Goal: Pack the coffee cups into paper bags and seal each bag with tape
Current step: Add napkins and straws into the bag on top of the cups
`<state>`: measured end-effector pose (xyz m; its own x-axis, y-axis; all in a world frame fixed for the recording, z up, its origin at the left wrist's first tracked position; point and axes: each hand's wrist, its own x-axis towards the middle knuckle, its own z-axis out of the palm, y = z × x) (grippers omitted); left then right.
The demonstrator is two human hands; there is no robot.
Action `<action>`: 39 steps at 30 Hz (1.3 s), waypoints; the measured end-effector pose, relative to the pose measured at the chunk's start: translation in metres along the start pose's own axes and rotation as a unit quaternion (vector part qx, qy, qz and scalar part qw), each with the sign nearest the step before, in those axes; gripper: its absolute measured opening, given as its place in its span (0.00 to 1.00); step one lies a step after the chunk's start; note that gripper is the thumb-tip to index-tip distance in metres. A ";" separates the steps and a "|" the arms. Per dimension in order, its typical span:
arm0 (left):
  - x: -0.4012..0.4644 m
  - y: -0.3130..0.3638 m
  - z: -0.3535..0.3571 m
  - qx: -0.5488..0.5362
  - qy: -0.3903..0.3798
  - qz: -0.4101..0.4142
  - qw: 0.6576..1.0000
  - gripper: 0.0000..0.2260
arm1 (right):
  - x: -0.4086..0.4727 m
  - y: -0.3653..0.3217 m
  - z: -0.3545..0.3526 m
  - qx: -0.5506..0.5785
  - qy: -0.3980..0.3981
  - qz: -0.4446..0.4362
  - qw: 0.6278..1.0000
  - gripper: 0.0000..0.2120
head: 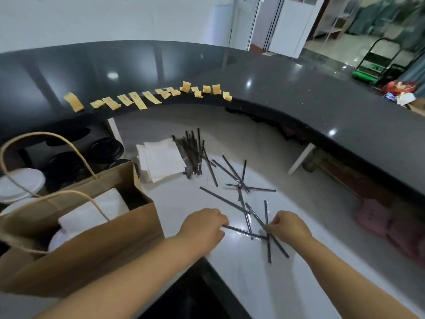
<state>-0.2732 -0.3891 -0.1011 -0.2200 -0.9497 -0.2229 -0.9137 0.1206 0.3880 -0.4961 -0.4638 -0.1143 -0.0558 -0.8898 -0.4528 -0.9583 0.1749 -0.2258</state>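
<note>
Packing is under way; sealing has not begun. One brown paper bag (pixel 76 238) stands open at the left of the white table (pixel 241 279), holding white-lidded cups (pixel 57 240) under a white napkin; its top is neither folded nor taped. Pre-cut tape strips (pixel 138 100) hang in a row along the dark counter edge, apparently unused. More lidded cups (pixel 105 149) wait behind the bag. Left hand (pixel 204 227) pinches one end of a wrapped straw (pixel 243 231); right hand (pixel 287 226) pinches among crossed straws. Judged: straws, folding and taping remain.
</note>
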 end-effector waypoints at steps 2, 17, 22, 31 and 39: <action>0.017 -0.001 0.016 0.022 -0.005 0.000 1.000 0.17 | 0.002 0.002 0.005 -0.010 0.000 0.020 1.000 0.17; 0.064 -0.018 0.040 0.047 0.045 0.074 0.995 0.14 | 0.040 0.014 -0.014 -0.086 0.043 -0.103 0.990 0.04; 0.090 -0.020 0.035 -0.019 0.113 -0.034 0.993 0.17 | 0.080 -0.006 -0.029 -0.011 0.060 -0.150 0.987 0.08; 0.107 -0.030 0.034 0.020 0.135 -0.070 0.988 0.06 | 0.128 -0.038 -0.013 -0.019 0.057 -0.154 0.986 0.06; 0.124 -0.035 0.016 -0.190 0.256 -0.248 0.915 0.05 | 0.120 -0.071 0.004 0.063 0.029 -0.129 0.989 0.27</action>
<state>-0.2741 -0.5063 -0.1569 0.4680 -0.8826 -0.0449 -0.6519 -0.3791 0.6567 -0.4340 -0.5813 -0.1566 0.1657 -0.9340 -0.3165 -0.9005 -0.0125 -0.4346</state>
